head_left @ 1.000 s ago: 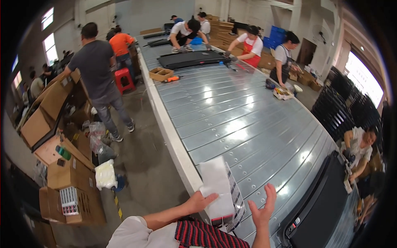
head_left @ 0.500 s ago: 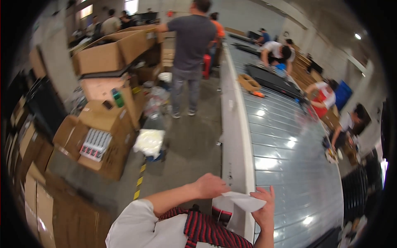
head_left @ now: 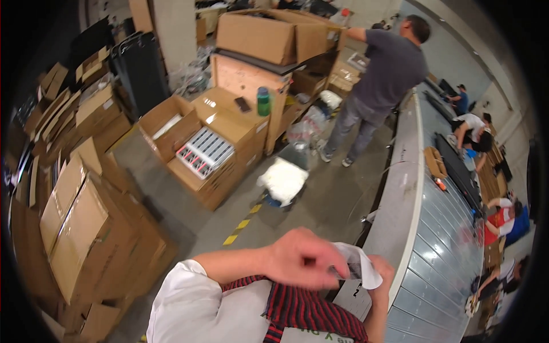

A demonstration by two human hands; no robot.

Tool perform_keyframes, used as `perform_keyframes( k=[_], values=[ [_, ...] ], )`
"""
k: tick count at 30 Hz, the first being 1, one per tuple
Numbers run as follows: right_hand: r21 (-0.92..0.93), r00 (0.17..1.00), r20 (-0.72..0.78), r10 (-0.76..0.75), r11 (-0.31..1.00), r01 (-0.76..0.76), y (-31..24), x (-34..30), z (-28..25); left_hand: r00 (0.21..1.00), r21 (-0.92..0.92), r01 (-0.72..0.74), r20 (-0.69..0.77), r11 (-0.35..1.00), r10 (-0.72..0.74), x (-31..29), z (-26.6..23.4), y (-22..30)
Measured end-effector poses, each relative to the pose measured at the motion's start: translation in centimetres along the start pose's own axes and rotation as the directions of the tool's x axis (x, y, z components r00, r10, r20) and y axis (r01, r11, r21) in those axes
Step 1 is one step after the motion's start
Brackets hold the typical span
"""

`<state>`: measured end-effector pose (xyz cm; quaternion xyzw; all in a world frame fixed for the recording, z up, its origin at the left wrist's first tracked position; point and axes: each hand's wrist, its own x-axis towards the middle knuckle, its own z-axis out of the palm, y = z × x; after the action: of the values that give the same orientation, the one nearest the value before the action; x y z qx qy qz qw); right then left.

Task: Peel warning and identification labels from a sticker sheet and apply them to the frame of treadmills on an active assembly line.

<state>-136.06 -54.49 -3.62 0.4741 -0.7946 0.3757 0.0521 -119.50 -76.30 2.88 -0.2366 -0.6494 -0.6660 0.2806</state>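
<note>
While the left hand (head_left: pixel 303 260) curls, blurred, its hold impossible to tell, the curled white sheet (head_left: pixel 372 277) sits between both hands, slanting rightward from those fingers to the right hand (head_left: pixel 384 280), seemingly closed on its edge.

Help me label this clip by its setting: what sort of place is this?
Most likely a factory workshop or packing floor. A long, metal-topped worktable has people along one side, cardboard boxes crowd the floor, and yellow-and-black tape marks the ground.
</note>
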Motion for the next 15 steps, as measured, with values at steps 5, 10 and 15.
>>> perform_keyframes(
  k=[5,10,15],
  values=[
    [0.05,0.986,0.131,-0.104,0.994,0.098,0.5,5.5,3.3,0.818,0.041,-0.575,0.055,0.817,0.573,2.6,-2.7,6.3],
    [0.112,0.957,0.158,-0.243,0.967,0.227,1.2,12.0,6.6,0.791,0.053,-0.603,0.171,0.796,0.587,5.1,-5.8,7.1],
    [0.147,0.956,0.145,-0.255,0.961,0.234,2.9,17.1,8.8,0.781,0.169,-0.621,0.221,0.765,0.585,7.4,-8.6,5.6]
  ],
)
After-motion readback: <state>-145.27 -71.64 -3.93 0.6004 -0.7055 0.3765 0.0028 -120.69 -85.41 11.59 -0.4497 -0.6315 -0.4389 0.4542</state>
